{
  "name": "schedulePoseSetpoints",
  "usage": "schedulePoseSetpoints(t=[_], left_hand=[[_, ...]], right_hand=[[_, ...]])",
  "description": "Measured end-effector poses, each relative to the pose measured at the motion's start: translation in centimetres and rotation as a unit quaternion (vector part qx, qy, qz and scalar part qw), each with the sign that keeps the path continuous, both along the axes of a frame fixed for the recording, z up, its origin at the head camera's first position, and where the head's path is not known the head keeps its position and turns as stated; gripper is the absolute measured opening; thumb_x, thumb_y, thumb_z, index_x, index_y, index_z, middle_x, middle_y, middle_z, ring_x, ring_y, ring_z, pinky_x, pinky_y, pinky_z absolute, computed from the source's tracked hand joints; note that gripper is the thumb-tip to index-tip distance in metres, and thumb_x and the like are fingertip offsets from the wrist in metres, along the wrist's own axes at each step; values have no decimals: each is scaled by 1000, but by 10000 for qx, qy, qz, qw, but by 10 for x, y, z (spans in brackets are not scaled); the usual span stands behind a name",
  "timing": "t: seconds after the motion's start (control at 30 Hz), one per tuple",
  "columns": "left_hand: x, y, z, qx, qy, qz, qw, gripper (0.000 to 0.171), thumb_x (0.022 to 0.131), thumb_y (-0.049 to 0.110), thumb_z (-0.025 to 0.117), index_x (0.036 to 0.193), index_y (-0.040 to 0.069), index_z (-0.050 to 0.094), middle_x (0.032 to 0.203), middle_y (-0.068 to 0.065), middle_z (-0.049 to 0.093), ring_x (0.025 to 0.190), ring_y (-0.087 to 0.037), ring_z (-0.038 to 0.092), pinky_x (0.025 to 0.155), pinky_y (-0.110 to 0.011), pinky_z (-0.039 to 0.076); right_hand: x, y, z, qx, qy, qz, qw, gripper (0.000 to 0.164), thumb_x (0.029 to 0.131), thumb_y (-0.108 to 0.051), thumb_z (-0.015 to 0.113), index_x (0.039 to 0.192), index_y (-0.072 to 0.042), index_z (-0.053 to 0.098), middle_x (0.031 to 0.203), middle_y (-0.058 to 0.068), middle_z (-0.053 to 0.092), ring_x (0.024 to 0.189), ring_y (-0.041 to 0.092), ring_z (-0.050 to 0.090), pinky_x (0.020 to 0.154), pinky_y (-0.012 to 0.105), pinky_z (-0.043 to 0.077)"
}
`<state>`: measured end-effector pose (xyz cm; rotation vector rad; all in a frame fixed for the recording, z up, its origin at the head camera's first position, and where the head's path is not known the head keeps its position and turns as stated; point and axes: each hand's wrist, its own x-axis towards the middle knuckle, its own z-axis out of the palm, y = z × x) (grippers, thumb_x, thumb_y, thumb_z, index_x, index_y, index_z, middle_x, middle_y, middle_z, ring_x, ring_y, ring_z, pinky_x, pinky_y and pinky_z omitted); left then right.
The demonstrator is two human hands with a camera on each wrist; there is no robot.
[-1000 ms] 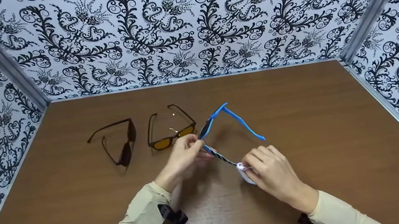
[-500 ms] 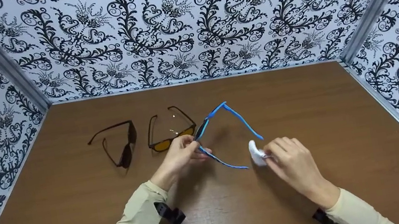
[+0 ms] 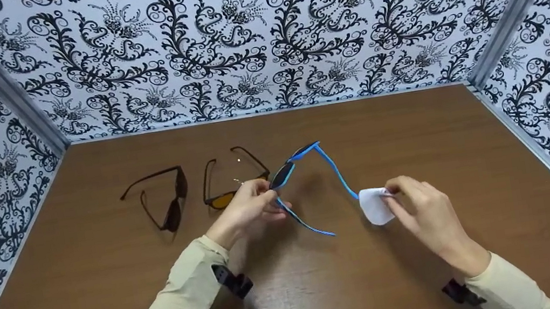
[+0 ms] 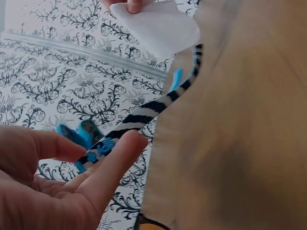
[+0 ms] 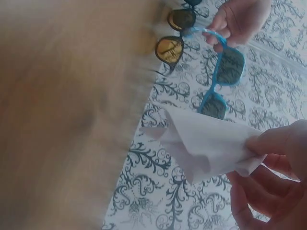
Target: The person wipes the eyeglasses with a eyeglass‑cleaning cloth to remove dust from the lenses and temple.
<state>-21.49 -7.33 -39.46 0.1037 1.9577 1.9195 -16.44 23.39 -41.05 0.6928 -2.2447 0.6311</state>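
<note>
My left hand [image 3: 247, 207] pinches blue-framed sunglasses [image 3: 283, 174] at the corner where one temple meets the front, holding them above the table with both temples unfolded. In the left wrist view that temple [image 4: 144, 114] shows black and white stripes. My right hand [image 3: 428, 213] pinches a white cloth [image 3: 376, 207] between thumb and fingers. The cloth hangs at the tip of the far blue temple; whether it touches the tip I cannot tell. In the right wrist view the cloth [image 5: 206, 143] droops in folds and covers part of the view toward the blue sunglasses [image 5: 229, 67].
On the brown table [image 3: 414, 139], left of the hands, lie black-framed glasses with orange lenses [image 3: 222, 201], partly behind my left hand. Farther left are dark sunglasses [image 3: 179, 190] with unfolded temples. Patterned walls [image 3: 257, 37] enclose the back and sides.
My right hand has moved the cloth away from the near striped temple, rightward and up to the far temple's tip. The blue sunglasses have turned slightly in my left hand.
</note>
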Motion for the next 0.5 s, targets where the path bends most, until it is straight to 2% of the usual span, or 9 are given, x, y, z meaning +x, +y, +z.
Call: schedulePoseSetpoints(t=[0.1, 0.27, 0.4, 0.5], left_hand=[[-3, 2, 9, -161, 25, -206, 9997, 10, 95, -6, 42, 102, -10, 48, 102, -37, 61, 84, -32, 70, 69, -33, 58], [-9, 7, 22, -362, 138, -291, 9988, 7, 94, -8, 44, 99, -9, 49, 96, -27, 62, 80, -27, 70, 73, -37, 57], [-15, 11, 32, -678, 407, -212, 9966, 7, 90, -9, 47, 94, -7, 52, 88, -17, 60, 69, -22, 67, 72, -37, 58], [-21, 15, 38, -1214, 838, -250, 9887, 9, 86, -9, 53, 94, -7, 55, 88, -15, 59, 70, -20, 63, 70, -33, 58]], right_hand=[[-2, 5, 3, -163, -177, -35, 9997, 28, 70, 12, 78, 89, -2, 63, 83, 5, 66, 76, 19, 64, 63, 34, 51], [-3, 12, 8, -356, -293, -22, 9989, 29, 70, 16, 76, 89, -1, 63, 84, 7, 67, 79, 19, 65, 73, 20, 49], [-3, 14, 9, -434, -285, 9, 9987, 29, 70, 17, 75, 89, 0, 63, 84, 7, 67, 78, 18, 64, 74, 16, 47], [-2, 16, 8, -481, -300, 23, 9984, 28, 70, 17, 75, 89, 0, 63, 84, 7, 67, 78, 17, 64, 74, 15, 46]])
